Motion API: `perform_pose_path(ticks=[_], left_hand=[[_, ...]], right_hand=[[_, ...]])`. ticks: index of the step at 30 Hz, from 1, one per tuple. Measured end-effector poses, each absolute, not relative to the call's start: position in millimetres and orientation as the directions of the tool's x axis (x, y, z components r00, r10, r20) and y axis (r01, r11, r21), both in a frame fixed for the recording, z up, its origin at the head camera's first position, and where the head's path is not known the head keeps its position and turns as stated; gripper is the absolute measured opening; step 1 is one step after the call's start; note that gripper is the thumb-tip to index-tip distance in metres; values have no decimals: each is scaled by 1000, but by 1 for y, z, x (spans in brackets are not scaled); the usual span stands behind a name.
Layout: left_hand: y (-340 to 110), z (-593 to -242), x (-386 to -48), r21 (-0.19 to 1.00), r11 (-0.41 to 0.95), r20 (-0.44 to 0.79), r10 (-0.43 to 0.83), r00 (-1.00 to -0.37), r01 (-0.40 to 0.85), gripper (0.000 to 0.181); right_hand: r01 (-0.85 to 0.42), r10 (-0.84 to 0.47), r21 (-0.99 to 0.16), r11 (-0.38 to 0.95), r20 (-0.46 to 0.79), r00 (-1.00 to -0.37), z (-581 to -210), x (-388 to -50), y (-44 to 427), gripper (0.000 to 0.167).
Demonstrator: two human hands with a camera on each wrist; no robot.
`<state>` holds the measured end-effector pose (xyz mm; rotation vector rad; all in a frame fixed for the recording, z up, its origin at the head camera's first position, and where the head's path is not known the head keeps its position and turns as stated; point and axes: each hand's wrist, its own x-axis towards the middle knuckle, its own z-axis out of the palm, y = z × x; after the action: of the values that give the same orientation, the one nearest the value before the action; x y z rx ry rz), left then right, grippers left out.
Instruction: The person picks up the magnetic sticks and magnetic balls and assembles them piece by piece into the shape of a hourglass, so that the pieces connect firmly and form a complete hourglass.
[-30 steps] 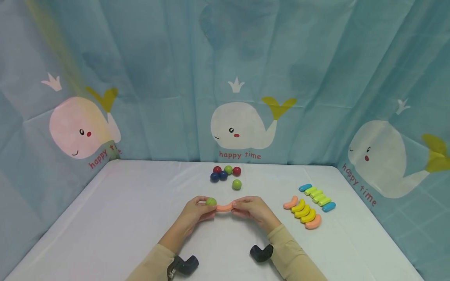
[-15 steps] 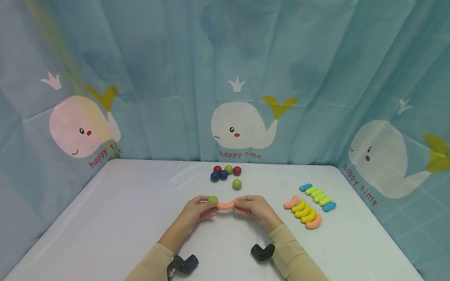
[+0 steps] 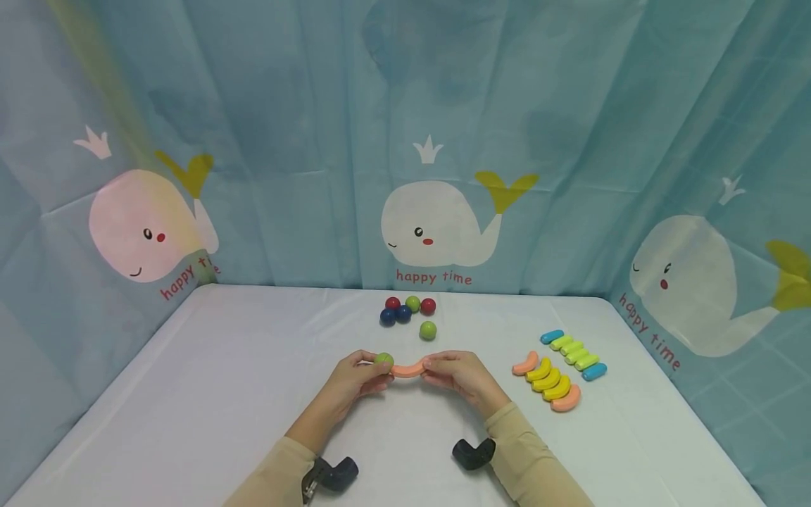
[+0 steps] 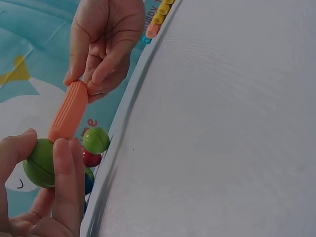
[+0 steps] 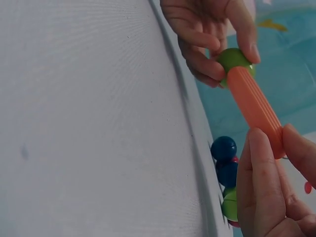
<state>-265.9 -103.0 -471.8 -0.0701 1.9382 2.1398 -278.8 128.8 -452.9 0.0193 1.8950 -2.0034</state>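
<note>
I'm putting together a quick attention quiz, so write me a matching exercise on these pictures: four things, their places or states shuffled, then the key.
1. Left hand
2. Right hand
3. Yellow curved pieces
4. Lime rods

A. Lined up between two blue rods
B. Pinches the free end of a ridged orange piece
C. Lined up between two orange curved pieces
D. Holds a green ball

Pairs: 1-D, 2-B, 3-C, 4-A

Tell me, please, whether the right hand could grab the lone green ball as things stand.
Probably not yet: the right hand pinches an orange piece, though the lone green ball looks unobstructed.
</note>
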Motion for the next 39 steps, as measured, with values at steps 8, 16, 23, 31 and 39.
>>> perform_pose_path(ticks=[8, 16, 23, 31, 39], left_hand=[[-103, -472, -268, 965, -94, -226, 167, -960, -243, 36], [-101, -471, -269, 965, -61, -244, 132, -961, -254, 32], [-100, -471, -270, 960, -82, -255, 125, -959, -266, 35], [-99, -471, -269, 958, -61, -274, 104, -956, -281, 38], [-100, -472, -267, 951, -53, -300, 72, -951, -304, 42]], right_hand=[[285, -272, -958, -44, -263, -926, -456, -279, 130, 38], [283, -276, -958, -34, -264, -924, -456, -279, 128, 37], [277, -283, -960, -30, -258, -924, -455, -279, 127, 37], [264, -287, -964, -21, -247, -925, -456, -279, 126, 36], [267, -305, -964, -14, -250, -919, -456, -279, 123, 34]])
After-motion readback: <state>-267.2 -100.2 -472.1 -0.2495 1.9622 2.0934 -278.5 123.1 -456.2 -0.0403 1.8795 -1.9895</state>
